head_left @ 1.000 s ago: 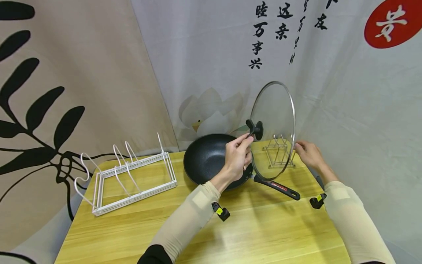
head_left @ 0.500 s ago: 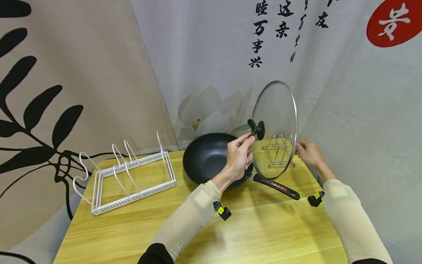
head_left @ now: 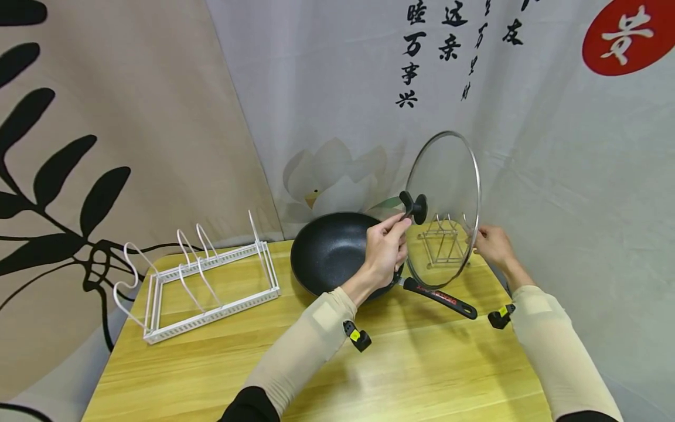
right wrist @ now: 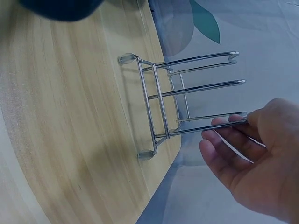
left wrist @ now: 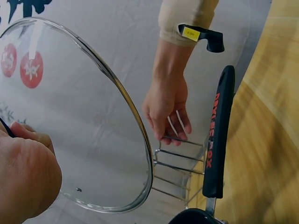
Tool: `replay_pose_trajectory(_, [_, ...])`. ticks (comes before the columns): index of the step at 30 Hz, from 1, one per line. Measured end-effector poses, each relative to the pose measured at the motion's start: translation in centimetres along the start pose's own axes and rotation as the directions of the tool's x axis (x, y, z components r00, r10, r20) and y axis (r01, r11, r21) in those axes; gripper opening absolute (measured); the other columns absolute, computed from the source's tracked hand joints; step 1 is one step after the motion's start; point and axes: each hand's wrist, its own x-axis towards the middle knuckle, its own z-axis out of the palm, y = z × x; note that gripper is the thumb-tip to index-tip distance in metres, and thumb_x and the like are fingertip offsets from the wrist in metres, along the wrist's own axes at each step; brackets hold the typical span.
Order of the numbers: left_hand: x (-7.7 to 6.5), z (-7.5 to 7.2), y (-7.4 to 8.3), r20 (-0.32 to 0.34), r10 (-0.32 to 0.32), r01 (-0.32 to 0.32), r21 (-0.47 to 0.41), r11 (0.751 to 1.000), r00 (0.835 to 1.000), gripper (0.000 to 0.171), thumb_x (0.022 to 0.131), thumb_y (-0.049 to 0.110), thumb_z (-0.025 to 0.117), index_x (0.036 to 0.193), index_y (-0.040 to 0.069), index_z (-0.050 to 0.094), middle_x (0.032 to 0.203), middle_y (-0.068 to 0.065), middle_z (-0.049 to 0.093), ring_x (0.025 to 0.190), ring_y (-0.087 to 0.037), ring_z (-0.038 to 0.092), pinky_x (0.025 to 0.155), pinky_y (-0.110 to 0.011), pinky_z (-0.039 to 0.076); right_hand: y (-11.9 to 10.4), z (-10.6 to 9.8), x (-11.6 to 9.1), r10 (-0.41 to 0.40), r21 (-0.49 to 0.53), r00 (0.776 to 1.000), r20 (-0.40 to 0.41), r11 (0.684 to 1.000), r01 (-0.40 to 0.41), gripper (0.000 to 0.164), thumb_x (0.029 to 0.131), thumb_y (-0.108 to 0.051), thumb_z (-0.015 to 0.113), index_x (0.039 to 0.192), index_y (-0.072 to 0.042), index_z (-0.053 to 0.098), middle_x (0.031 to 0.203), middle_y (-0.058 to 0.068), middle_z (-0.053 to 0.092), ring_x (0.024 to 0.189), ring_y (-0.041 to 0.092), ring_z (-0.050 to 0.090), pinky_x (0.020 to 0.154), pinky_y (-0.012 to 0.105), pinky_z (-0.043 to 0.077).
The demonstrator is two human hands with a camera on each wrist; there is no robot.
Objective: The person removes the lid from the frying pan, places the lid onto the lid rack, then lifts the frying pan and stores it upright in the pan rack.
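Head view: I read the hands as well apart, each clamped on a separate item. The left hand (head_left: 384,249) grips the black knob (head_left: 420,209) of the glass lid (head_left: 445,196), holding the lid up at the right side of the pan. The right hand (head_left: 494,246) pinches the end of a wire on the small metal rack (right wrist: 161,99), as the right wrist view confirms.

Status: the lid is off the pan and raised on edge. In my judgement, the right-hand grip serves to steady the rack. The lid is not yet released; the right wrist view shows none of it between the wires. Whether its rim touches the rack, I cannot tell.

Orientation: the lid is round, so its disc has no long axis. It stands near upright, knob side facing left; the knob's axis runs roughly level.

Surroundings: the black pan (head_left: 332,252) has its handle (head_left: 440,299) pointing right and towards the wearer. Farther left on the desk (head_left: 422,369) stands a white rack (head_left: 211,317); a printed cloth (head_left: 327,70) hangs behind.
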Motion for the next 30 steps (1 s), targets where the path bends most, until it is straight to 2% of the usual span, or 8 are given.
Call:
replay_pose_trajectory(3, [0.1,0.1,-0.1,0.004,0.001,-0.001,0.002,1.000,1.000,0.039,0.115,0.025,0.061,0.147,0.003,0.069,0.056,0.012,0.039,0.039,-0.004,0.032,0.036,-0.021,0.030,0.0,-0.1,0.0,0.005,-0.009,1.000,-0.003,1.000,-0.005,0.050,0.121,-0.027,0.045,0.131,0.012,0.075,0.124,0.034,0.079,0.087,0.011,0.076,0.072,0.018,0.062])
replay_pose_trajectory(6, [0.1,0.3,-0.2,0.006,0.000,0.000,-0.001,1.000,1.000,0.040,0.115,0.024,0.061,0.148,0.003,0.069,0.057,0.013,0.040,0.040,-0.004,0.034,0.036,-0.021,0.030,0.0,-0.2,0.0,0.005,-0.027,1.000,-0.013,1.000,-0.006,0.050,0.119,-0.027,0.046,0.121,0.011,0.079,0.117,0.032,0.082,0.080,0.005,0.072,0.071,0.022,0.060])
replay_pose_trajectory(9, [0.2,0.4,-0.3,0.006,-0.007,0.007,0.000,1.000,1.000,0.040,0.115,0.025,0.061,0.149,0.004,0.069,0.056,0.012,0.040,0.040,-0.004,0.034,0.036,-0.021,0.030,-0.1,-0.3,-0.1,0.008,-0.041,1.000,-0.020,0.999,-0.009,0.049,0.118,-0.027,0.047,0.116,0.008,0.082,0.114,0.029,0.083,0.084,0.015,0.076,0.075,0.028,0.061])
replay_pose_trajectory(13, [0.3,0.5,-0.4,0.012,-0.009,0.009,-0.003,1.000,1.000,0.039,0.116,0.025,0.061,0.148,0.005,0.070,0.056,0.011,0.039,0.039,-0.005,0.033,0.036,-0.022,0.030,-0.3,-0.3,-0.3,0.017,-0.042,1.000,-0.011,0.999,-0.018,0.051,0.119,-0.028,0.045,0.118,0.008,0.082,0.116,0.029,0.083,0.101,0.040,0.081,0.089,0.049,0.066])
replay_pose_trajectory(16, [0.4,0.5,-0.6,0.016,-0.008,0.008,-0.008,1.000,1.000,0.039,0.116,0.026,0.061,0.147,0.005,0.070,0.057,0.012,0.039,0.039,-0.005,0.033,0.036,-0.022,0.030,-0.3,-0.3,-0.3,0.018,-0.045,1.000,-0.001,0.999,-0.018,0.053,0.120,-0.029,0.044,0.120,0.009,0.081,0.119,0.030,0.082,0.111,0.048,0.080,0.096,0.059,0.064])
replay_pose_trajectory(22, [0.6,0.7,-1.0,0.008,-0.015,0.015,-0.009,1.000,1.000,0.037,0.115,0.026,0.062,0.144,0.004,0.071,0.057,0.012,0.038,0.040,-0.005,0.033,0.036,-0.021,0.030,-0.2,-0.4,-0.3,0.005,-0.048,1.000,-0.010,0.999,-0.006,0.052,0.119,-0.030,0.048,0.117,0.009,0.082,0.117,0.029,0.083,0.102,0.040,0.082,0.083,0.040,0.066])
replay_pose_trajectory(24, [0.7,0.7,-1.1,0.004,-0.015,0.015,-0.013,1.000,1.000,0.038,0.115,0.027,0.062,0.146,0.005,0.070,0.057,0.012,0.038,0.040,-0.005,0.033,0.036,-0.022,0.030,-0.1,-0.5,-0.3,0.002,-0.046,1.000,-0.005,0.999,-0.002,0.052,0.119,-0.030,0.048,0.119,0.009,0.082,0.116,0.029,0.083,0.101,0.039,0.082,0.082,0.037,0.065])
replay_pose_trajectory(30, [0.9,0.9,-1.3,0.005,-0.022,0.022,-0.016,1.000,1.000,0.043,0.115,0.028,0.062,0.155,0.010,0.066,0.055,0.011,0.038,0.040,-0.005,0.032,0.036,-0.022,0.029,-0.1,-0.5,-0.2,-0.012,-0.056,1.000,0.003,0.998,0.012,0.053,0.120,-0.031,0.044,0.122,0.008,0.081,0.118,0.028,0.083,0.105,0.042,0.083,0.091,0.054,0.067])
